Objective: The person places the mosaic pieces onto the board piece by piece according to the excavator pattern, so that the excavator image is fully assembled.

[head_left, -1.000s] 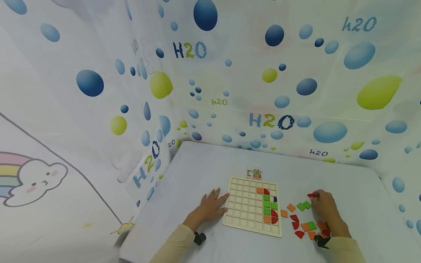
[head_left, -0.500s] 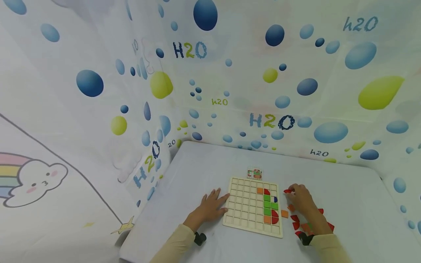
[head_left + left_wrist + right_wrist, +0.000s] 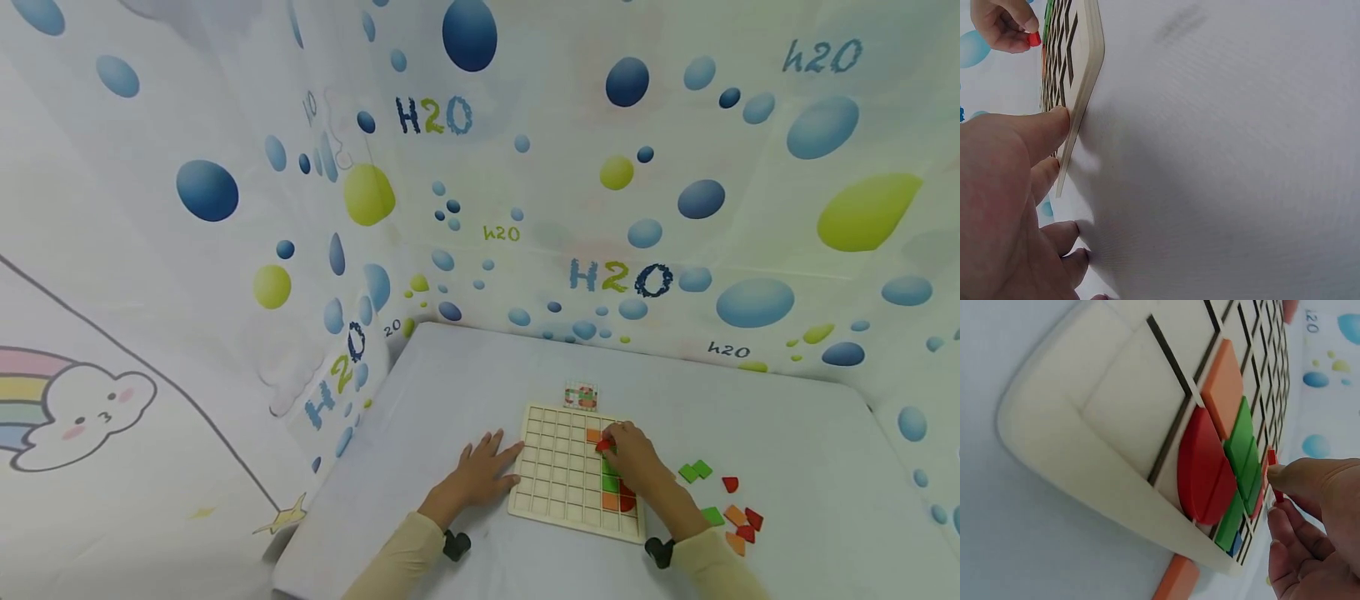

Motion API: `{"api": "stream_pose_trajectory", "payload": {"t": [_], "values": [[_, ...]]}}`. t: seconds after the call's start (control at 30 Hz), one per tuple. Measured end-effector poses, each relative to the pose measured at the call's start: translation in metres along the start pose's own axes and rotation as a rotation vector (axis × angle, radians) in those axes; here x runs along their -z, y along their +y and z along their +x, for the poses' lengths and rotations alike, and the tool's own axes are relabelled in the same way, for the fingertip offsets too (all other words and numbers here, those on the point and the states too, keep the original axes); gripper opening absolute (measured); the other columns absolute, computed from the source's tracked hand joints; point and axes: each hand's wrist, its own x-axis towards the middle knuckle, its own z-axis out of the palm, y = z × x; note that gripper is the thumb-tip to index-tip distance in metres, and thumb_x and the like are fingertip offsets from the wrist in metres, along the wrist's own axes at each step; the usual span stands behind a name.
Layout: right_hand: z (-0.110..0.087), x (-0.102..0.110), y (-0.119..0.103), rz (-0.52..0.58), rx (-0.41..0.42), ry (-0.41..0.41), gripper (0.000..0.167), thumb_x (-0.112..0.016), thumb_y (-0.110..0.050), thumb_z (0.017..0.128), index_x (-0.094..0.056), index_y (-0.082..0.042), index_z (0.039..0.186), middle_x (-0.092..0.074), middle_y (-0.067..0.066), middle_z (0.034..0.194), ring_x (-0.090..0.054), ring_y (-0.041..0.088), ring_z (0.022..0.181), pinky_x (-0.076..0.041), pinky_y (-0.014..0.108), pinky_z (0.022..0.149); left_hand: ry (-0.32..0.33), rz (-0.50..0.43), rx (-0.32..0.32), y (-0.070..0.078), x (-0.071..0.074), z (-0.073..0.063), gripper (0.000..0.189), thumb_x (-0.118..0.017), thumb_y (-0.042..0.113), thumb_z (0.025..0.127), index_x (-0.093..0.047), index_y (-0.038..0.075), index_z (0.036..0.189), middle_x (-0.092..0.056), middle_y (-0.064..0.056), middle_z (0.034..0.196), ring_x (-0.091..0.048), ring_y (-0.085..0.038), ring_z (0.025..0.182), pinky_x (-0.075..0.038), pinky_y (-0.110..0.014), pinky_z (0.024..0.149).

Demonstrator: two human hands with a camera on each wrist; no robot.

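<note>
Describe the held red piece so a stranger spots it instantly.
On the white table lies a flat cream wooden grid board. Over its right half, the right grip pinches a thin red piece, the only red one held rather than lying.

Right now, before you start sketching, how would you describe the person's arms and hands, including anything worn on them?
The left hand and right hand are bare, without gloves. The left sleeve and right sleeve are plain beige, with no visible markings. A small black wrist camera sits near each cuff.
</note>
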Motion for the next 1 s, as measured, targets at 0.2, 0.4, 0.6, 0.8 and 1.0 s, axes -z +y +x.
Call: {"api": "stream_pose_trajectory", "payload": {"t": [0.2, 0.4, 0.6, 0.8, 1.0], "values": [[0.0012, -0.0103, -0.0023, -0.042, 0.039, -0.007, 0.017, -0.078, -0.005, 0.095, -0.067, -0.006, 0.108, -0.063, 0.010, 0.108, -0.063, 0.031, 0.100, -0.054, 0.053, 0.085, -0.003, -0.005, 0.002, -0.0008, -0.0001, -0.0006, 0.063, -0.056, 0.049, 0.108, -0.038, 0.030, 0.165, -0.025, -0.017, 0.174, -0.023, -0.040, 0.161, -0.019, -0.065, 0.127], [0.0019, -0.0112, -0.0062, -0.068, 0.056, -0.022, 0.013, -0.078, -0.008, 0.095, -0.069, -0.010, 0.105, -0.064, 0.007, 0.107, -0.064, 0.032, 0.102, -0.054, 0.058, 0.085, -0.001, -0.012, 0.000, -0.0010, 0.0002, -0.0009, 0.063, -0.057, 0.048, 0.107, -0.039, 0.030, 0.165, -0.025, -0.017, 0.174, -0.023, -0.041, 0.161, -0.019, -0.066, 0.127], [0.0015, -0.0104, -0.0083, -0.098, 0.076, -0.016, 0.011, -0.078, -0.007, 0.095, -0.072, -0.010, 0.105, -0.065, 0.005, 0.104, -0.062, 0.031, 0.100, -0.053, 0.056, 0.083, 0.001, -0.002, 0.009, -0.0011, -0.0005, 0.0000, 0.063, -0.057, 0.050, 0.107, -0.039, 0.031, 0.164, -0.025, -0.016, 0.174, -0.023, -0.040, 0.161, -0.020, -0.065, 0.127], [0.0005, -0.0099, -0.0083, -0.101, 0.098, -0.006, 0.010, -0.078, -0.007, 0.095, -0.072, -0.010, 0.103, -0.064, 0.004, 0.102, -0.061, 0.029, 0.097, -0.054, 0.053, 0.082, 0.002, -0.009, 0.009, -0.0021, -0.0010, 0.0011, 0.063, -0.057, 0.049, 0.107, -0.039, 0.030, 0.165, -0.025, -0.016, 0.174, -0.022, -0.040, 0.161, -0.019, -0.065, 0.127], [0.0013, -0.0115, -0.0052, -0.090, 0.104, 0.002, 0.009, -0.078, -0.007, 0.095, -0.073, -0.011, 0.101, -0.065, 0.004, 0.102, -0.062, 0.029, 0.098, -0.054, 0.054, 0.086, -0.005, -0.009, 0.011, -0.0021, -0.0014, 0.0015, 0.063, -0.057, 0.050, 0.107, -0.038, 0.031, 0.165, -0.024, -0.016, 0.174, -0.022, -0.040, 0.161, -0.018, -0.065, 0.127]]}}
